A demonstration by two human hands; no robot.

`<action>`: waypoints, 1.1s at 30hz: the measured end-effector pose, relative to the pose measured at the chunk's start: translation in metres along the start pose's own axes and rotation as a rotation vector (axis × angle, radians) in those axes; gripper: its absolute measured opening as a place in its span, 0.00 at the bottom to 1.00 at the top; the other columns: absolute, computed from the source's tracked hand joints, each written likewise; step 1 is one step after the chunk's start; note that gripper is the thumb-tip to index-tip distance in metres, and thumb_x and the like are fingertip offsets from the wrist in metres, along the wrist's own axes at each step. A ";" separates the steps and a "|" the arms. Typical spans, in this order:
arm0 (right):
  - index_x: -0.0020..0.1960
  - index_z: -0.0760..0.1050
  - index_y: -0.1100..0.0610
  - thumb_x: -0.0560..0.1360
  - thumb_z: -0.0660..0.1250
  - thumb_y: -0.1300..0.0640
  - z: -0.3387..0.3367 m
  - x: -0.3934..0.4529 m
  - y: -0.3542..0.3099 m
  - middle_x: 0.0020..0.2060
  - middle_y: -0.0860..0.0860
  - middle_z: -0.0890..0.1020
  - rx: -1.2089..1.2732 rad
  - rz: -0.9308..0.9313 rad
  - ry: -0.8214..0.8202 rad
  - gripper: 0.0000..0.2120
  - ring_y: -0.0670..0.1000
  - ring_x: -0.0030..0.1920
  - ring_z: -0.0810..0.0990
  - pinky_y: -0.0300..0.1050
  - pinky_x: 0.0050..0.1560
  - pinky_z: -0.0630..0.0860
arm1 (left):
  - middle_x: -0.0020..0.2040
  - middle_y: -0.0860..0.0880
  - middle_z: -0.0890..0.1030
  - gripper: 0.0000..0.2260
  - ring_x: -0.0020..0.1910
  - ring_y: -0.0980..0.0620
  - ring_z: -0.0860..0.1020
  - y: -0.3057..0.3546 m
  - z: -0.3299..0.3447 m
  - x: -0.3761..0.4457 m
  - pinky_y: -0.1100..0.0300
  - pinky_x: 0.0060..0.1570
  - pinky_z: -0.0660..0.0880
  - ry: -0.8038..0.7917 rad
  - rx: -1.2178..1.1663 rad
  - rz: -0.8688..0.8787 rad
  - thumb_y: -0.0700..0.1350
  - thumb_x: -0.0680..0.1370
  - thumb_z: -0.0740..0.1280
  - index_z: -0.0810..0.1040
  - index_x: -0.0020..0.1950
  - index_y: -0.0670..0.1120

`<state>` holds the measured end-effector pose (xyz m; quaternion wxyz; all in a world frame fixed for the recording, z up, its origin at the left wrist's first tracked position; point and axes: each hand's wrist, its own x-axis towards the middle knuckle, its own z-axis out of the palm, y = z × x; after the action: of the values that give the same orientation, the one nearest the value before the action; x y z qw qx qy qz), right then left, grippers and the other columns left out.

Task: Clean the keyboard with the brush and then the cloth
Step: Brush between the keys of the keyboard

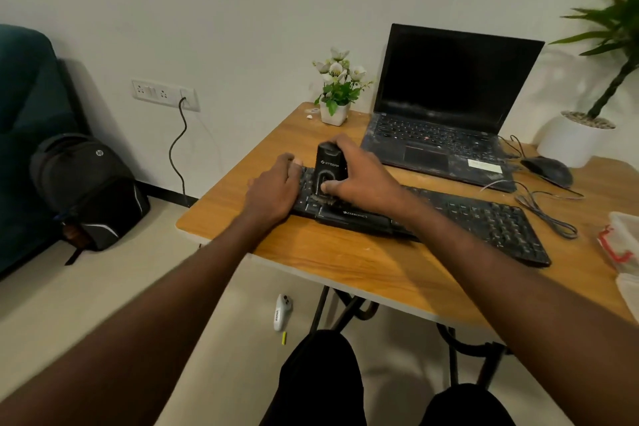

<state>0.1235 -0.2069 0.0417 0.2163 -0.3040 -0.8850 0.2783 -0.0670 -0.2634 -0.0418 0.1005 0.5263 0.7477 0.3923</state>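
A black keyboard (484,218) lies slantwise across the wooden table (345,263). My right hand (363,173) grips a black brush (330,168) by its upright body, and its bristles press on the keys near the keyboard's left end. My left hand (273,190) grips the keyboard's left edge, fingers curled over the top corner. No cloth can be made out for certain.
An open laptop (446,107) stands behind the keyboard, with a mouse (548,169) and loose cables to its right. A small flower pot (333,112) sits at the table's back corner. White plastic containers (622,245) lie at the right edge. A backpack (86,190) leans on the floor.
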 end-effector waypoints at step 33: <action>0.72 0.63 0.49 0.76 0.76 0.60 -0.037 -0.021 0.015 0.58 0.52 0.79 -0.136 -0.009 -0.154 0.32 0.48 0.53 0.82 0.44 0.48 0.83 | 0.43 0.49 0.82 0.23 0.46 0.44 0.80 0.008 0.008 0.003 0.36 0.65 0.70 0.126 0.259 0.050 0.59 0.89 0.43 0.75 0.59 0.51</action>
<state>0.1651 -0.1971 0.0561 0.1275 -0.2917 -0.9173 0.2391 -0.0579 -0.2557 -0.0404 -0.0253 0.5277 0.7834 0.3272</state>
